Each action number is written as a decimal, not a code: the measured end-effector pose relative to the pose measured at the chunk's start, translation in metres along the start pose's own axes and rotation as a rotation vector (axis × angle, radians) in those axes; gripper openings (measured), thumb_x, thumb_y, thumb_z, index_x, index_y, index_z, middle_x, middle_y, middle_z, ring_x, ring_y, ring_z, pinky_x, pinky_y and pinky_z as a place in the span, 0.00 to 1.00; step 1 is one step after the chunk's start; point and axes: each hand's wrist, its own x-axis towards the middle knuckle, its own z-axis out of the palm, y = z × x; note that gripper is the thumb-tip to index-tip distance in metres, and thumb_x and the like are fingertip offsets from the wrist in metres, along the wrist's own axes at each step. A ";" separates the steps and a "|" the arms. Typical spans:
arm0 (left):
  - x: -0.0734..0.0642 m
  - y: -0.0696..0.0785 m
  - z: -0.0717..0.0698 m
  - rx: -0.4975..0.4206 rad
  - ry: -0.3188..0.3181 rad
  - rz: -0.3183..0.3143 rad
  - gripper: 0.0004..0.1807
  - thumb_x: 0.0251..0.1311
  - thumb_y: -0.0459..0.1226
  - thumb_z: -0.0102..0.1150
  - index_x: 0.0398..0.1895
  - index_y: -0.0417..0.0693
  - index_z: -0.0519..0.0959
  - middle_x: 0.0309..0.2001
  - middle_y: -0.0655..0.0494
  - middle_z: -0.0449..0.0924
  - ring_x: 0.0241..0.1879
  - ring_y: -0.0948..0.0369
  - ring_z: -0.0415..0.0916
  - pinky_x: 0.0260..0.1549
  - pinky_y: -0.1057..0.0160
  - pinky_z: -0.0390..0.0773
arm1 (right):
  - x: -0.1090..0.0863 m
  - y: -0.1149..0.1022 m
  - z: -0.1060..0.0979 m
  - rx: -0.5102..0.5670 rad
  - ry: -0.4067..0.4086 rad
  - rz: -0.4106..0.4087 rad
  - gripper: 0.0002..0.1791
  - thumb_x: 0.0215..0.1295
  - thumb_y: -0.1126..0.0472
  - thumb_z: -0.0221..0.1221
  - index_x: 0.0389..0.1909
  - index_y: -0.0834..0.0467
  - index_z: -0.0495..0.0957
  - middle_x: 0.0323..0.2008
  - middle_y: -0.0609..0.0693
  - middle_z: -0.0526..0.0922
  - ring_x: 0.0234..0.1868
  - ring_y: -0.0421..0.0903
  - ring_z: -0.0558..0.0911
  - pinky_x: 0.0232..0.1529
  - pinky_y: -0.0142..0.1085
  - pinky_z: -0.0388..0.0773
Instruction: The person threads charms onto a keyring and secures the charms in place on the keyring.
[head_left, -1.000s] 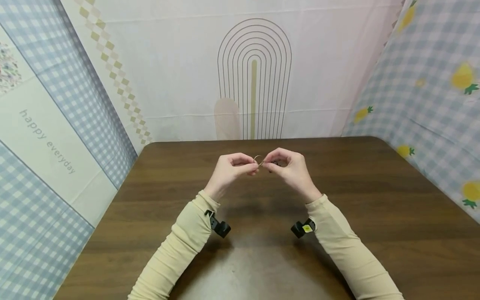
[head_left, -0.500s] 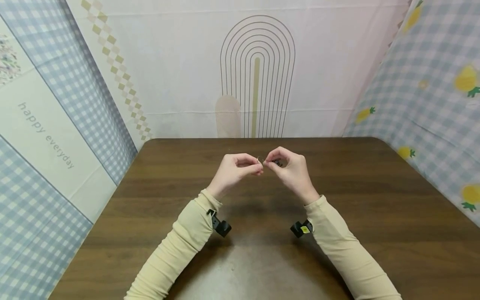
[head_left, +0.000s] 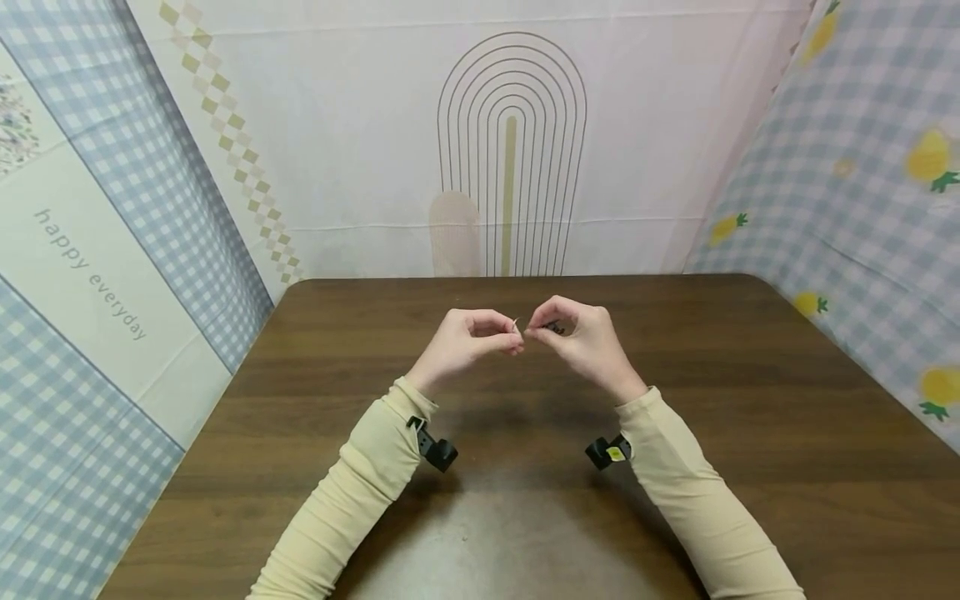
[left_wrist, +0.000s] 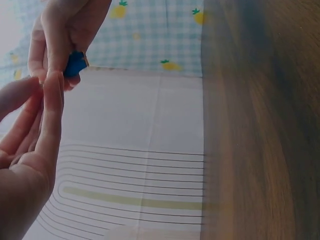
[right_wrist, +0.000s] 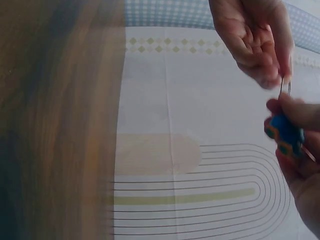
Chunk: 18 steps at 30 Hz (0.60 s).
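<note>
Both hands are raised above the table and meet fingertip to fingertip around a small keychain. My left hand [head_left: 467, 342] pinches its thin metal key ring [right_wrist: 281, 87] between thumb and forefinger. On the other side my right hand [head_left: 583, 342] grips the end by the blue charm [right_wrist: 286, 129], which has orange and green spots along its edge. In the left wrist view the charm [left_wrist: 76, 64] peeks out beneath the right fingers. Fingers cover the spot where ring and charm join. From the head the ring shows only as a thin sliver.
Under the arms lies a dark brown wooden table [head_left: 495, 500]. A white cloth [head_left: 360, 142] with line arches hangs behind it, and checked cloths [head_left: 847, 200] hang at the sides. Each sleeve carries a black wrist camera [head_left: 438, 454].
The ring, a clear round loop between the fingertips a second ago, now looks narrow and mostly covered. Both hands keep nearly the same place, with small shifts of the fingertips.
</note>
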 end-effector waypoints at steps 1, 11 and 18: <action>0.000 0.000 -0.001 -0.007 -0.014 0.007 0.05 0.59 0.27 0.61 0.35 0.30 0.80 0.27 0.57 0.83 0.30 0.64 0.83 0.40 0.58 0.85 | 0.000 0.000 -0.001 0.013 -0.016 -0.006 0.07 0.52 0.70 0.69 0.29 0.58 0.81 0.28 0.50 0.86 0.32 0.33 0.82 0.36 0.22 0.79; 0.000 0.001 -0.004 -0.151 -0.120 -0.016 0.12 0.66 0.27 0.51 0.40 0.18 0.73 0.28 0.56 0.82 0.31 0.62 0.82 0.40 0.58 0.84 | -0.001 0.000 -0.008 0.087 -0.143 -0.050 0.07 0.54 0.70 0.68 0.31 0.58 0.82 0.31 0.49 0.85 0.36 0.35 0.83 0.40 0.26 0.80; 0.000 0.001 -0.002 -0.137 -0.173 -0.052 0.11 0.72 0.31 0.44 0.35 0.28 0.73 0.30 0.54 0.78 0.32 0.62 0.80 0.37 0.64 0.82 | 0.000 0.000 -0.009 0.115 -0.155 -0.066 0.08 0.54 0.71 0.68 0.32 0.57 0.82 0.31 0.48 0.86 0.36 0.35 0.83 0.41 0.27 0.80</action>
